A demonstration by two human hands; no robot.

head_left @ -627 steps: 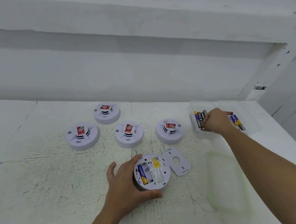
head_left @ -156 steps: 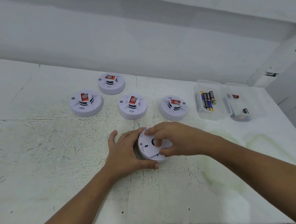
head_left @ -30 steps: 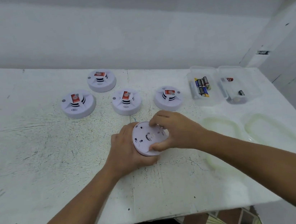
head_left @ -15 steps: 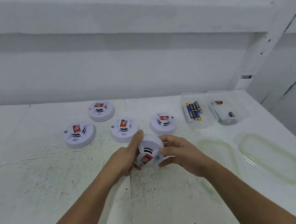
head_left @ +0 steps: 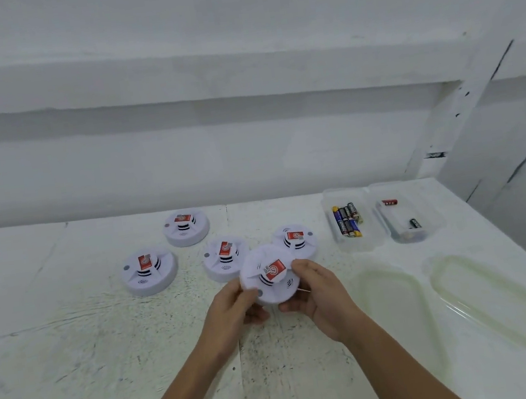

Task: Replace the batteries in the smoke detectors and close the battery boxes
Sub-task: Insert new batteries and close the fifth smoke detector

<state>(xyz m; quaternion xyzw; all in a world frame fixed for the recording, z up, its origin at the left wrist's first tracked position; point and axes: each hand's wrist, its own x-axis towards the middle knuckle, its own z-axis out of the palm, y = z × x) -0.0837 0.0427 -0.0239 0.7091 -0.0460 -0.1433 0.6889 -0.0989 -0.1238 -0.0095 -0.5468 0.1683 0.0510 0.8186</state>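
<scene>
I hold a white round smoke detector (head_left: 268, 274) above the table, its front with the red sticker facing up. My left hand (head_left: 235, 305) grips its left rim and my right hand (head_left: 317, 292) grips its right rim. Several more white detectors stand face up behind it: one at the far left (head_left: 149, 270), one at the back (head_left: 186, 226), one in the middle (head_left: 224, 258), one to the right (head_left: 297, 240), partly hidden by the held one. A clear box (head_left: 337, 239) holds several batteries (head_left: 347, 220).
A second clear box (head_left: 431, 220) to the right holds two batteries. Two clear lids (head_left: 400, 311) lie flat on the white table's right side. A white wall rises behind the table, and the table's right edge drops off.
The detector was turned over from back side up to sticker side up and lifted slightly off the table. Both hands stay on it. The camera view tilted upward.
</scene>
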